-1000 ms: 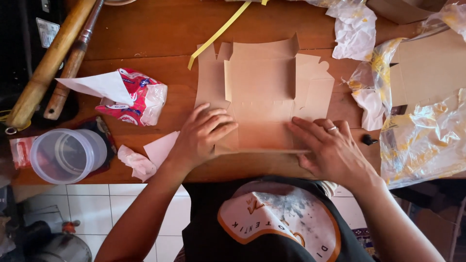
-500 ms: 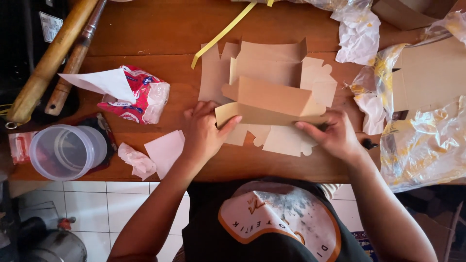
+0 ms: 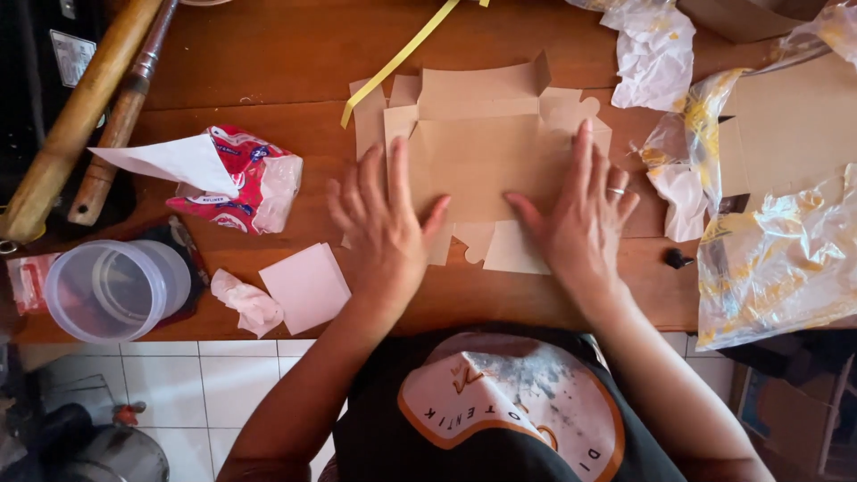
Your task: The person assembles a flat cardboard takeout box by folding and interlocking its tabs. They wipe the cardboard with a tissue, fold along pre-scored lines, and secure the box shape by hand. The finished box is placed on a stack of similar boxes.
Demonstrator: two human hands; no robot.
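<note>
Hands (image 3: 386, 234) flat on cardboard blank (image 3: 486, 161)

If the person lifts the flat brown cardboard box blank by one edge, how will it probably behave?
The cardboard blank looks thin, so it is probably light and would bend along its creases. Its cut flaps would likely hang down. Both hands, left and right, press it flat, which suggests it springs up when released.

At the left edge of your frame sits a clear plastic tub (image 3: 116, 290), with a red-and-white tissue pack (image 3: 237, 178) above it. Two wooden handles (image 3: 85, 116) slant across the upper left. Crumpled clear plastic bags (image 3: 777, 259) fill the right side; a yellow strip (image 3: 402, 58) crosses top centre.
</note>
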